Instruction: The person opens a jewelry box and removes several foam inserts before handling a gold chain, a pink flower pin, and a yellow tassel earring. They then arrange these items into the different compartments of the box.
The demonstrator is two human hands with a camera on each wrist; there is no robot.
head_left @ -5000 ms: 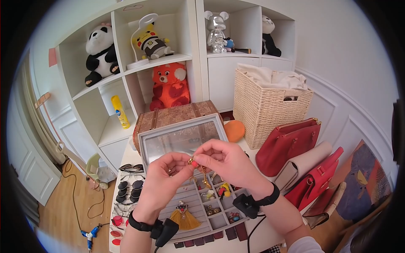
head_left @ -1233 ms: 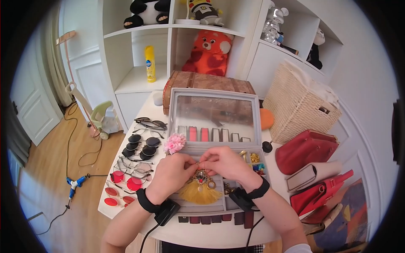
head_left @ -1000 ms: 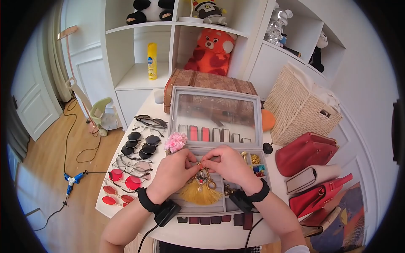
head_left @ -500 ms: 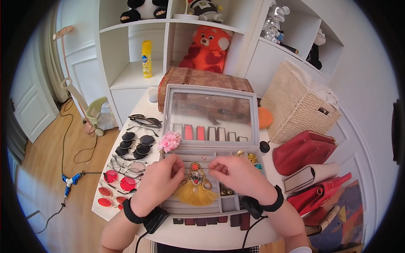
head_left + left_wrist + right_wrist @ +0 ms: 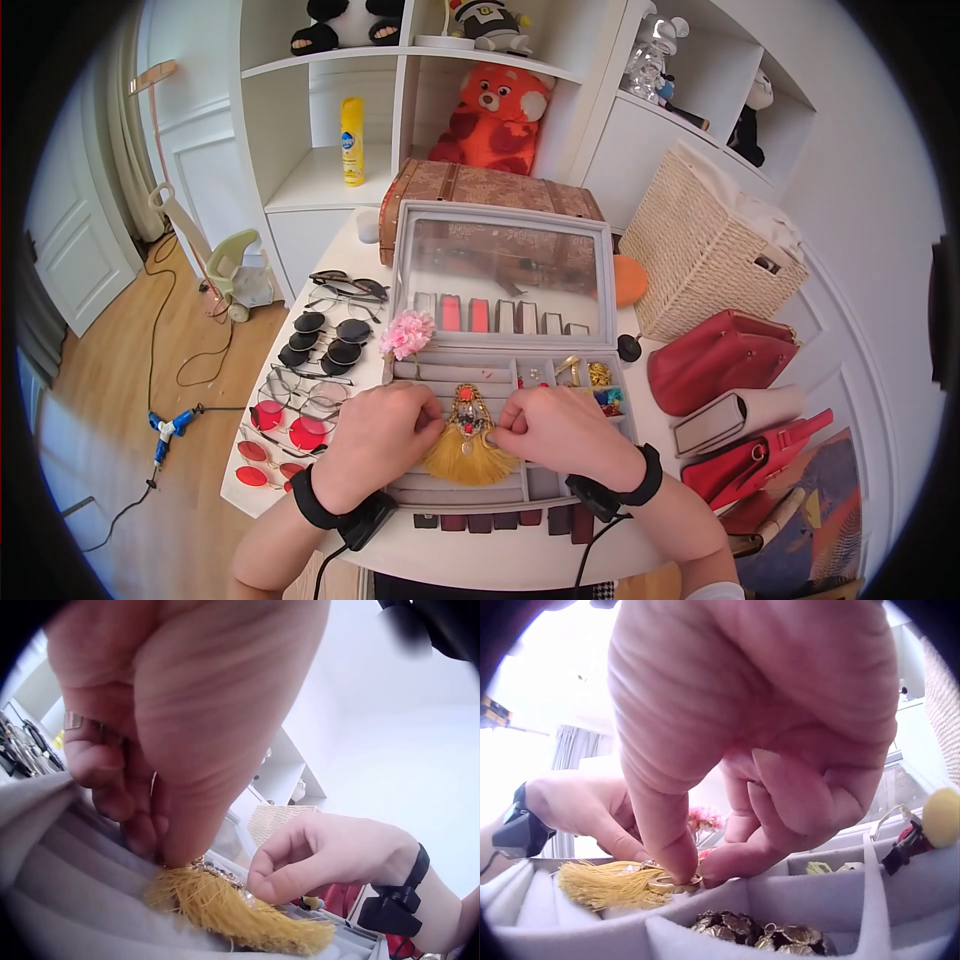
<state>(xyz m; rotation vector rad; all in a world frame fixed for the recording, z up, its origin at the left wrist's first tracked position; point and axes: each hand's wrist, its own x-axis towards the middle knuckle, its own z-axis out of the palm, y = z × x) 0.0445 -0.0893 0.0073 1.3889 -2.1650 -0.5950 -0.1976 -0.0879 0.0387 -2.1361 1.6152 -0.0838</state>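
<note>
A yellow tassel with a jewelled top lies on the grey padded rows of an open jewellery box. Draped about its top is a gold chain with a red stone and a gold ring. My right hand pinches the chain by that ring, thumb and forefinger at it in the right wrist view. On the opposite side my left hand has curled fingers, thumb and forefinger meeting at the chain's left strand. Its fingertips come down at the tassel's upper edge, partly hiding the chain.
The box's glass lid stands raised, and a pink flower sits at its left corner. Several sunglasses line the table's left side. Right of the box are red handbags and a wicker basket. Metal trinkets fill a nearby compartment.
Both hands first held the chain up over the box, then laid it at the tassel's top and let go. Now they have come back to it, lower down, one on each side.
</note>
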